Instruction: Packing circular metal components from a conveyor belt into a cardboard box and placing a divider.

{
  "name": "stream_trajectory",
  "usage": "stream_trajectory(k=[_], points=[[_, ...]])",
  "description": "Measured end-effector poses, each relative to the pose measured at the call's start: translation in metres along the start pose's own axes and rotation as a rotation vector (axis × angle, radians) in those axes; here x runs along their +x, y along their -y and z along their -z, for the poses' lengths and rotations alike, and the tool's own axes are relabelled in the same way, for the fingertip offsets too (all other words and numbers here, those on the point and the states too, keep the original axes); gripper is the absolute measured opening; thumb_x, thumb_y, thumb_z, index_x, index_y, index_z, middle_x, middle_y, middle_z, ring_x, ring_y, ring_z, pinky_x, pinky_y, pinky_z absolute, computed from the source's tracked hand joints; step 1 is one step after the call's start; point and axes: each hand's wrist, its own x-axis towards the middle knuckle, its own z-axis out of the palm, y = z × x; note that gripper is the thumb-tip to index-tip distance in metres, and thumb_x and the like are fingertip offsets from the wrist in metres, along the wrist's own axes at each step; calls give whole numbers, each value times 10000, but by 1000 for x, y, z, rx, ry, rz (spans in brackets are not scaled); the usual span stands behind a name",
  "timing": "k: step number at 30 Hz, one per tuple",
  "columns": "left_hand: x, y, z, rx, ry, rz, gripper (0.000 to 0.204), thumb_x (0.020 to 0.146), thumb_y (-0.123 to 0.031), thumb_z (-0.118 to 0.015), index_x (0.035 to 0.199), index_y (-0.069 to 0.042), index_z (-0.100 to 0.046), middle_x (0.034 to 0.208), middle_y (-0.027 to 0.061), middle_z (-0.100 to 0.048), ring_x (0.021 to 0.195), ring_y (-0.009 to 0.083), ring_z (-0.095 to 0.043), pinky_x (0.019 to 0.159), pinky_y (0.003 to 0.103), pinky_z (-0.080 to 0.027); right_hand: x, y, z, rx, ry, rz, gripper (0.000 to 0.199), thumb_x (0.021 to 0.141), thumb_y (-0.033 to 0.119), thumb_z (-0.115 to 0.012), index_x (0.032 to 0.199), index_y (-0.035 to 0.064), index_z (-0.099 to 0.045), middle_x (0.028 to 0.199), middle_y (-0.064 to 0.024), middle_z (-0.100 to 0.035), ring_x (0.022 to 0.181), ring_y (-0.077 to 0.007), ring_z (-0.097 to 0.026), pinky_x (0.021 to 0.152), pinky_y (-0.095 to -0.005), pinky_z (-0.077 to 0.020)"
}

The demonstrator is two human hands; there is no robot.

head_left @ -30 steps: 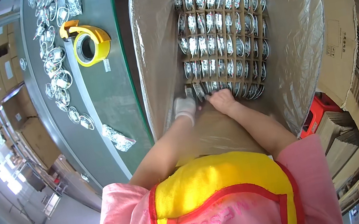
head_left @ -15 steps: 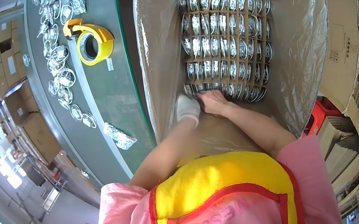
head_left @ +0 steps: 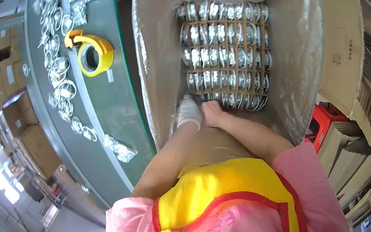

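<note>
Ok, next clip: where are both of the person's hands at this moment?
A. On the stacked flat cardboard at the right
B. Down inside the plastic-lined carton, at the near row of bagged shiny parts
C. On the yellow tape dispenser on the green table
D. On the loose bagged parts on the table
B: the left hand and right hand are side by side inside the lined carton, at the near edge of the packed shiny parts; the tape dispenser lies untouched.

Yellow tape dispenser (head_left: 91,53) on green desk (head_left: 108,100) among loose bagged rings (head_left: 60,88), foil packet (head_left: 120,147) near desk edge, flat cardboard stacks (head_left: 363,84) and red crate (head_left: 322,124) at right.
</note>
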Motion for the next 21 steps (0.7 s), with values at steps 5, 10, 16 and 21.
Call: stream_trajectory(k=[5, 10, 16, 21], points=[[-24, -2, 46, 2, -275, -6, 373, 727, -80, -571, 1086, -69, -471, 1097, 209, -501, 942, 391, -558, 790, 442, -468, 24, 46, -6, 296, -320, 222, 256, 811, 263, -454, 890, 124, -654, 929, -115, -649, 886, -270, -620, 727, -382, -491], [-33, -37, 76, -233, -820, -773, 223, 759, 2, -519, 976, -43, -541, 977, 169, -551, 927, 336, -550, 805, 393, -448, 106, 52, -45, -109, 136, -135, 264, 820, 245, -465, 997, 155, -638, 1059, -83, -621, 962, -230, -605, 748, -375, -492], [-57, -16, 135, -538, -925, -926, 193, 847, 5, -487, 1024, -37, -552, 769, -3, -518, 629, 82, -478, 574, 226, -420, 46, 52, 155, -515, 14, 212, 214, 745, 159, -559, 933, 102, -645, 909, -86, -653, 860, -233, -634, 666, -385, -505], [-84, -37, 133, -975, -538, -906, 135, 873, -61, -519, 1001, -47, -562, 615, -42, -454, 496, 31, -388, 442, 191, -337, -42, 29, 259, -361, -585, 185, 143, 736, 164, -590, 760, 22, -583, 717, -138, -612, 734, -295, -620, 607, -385, -498]])
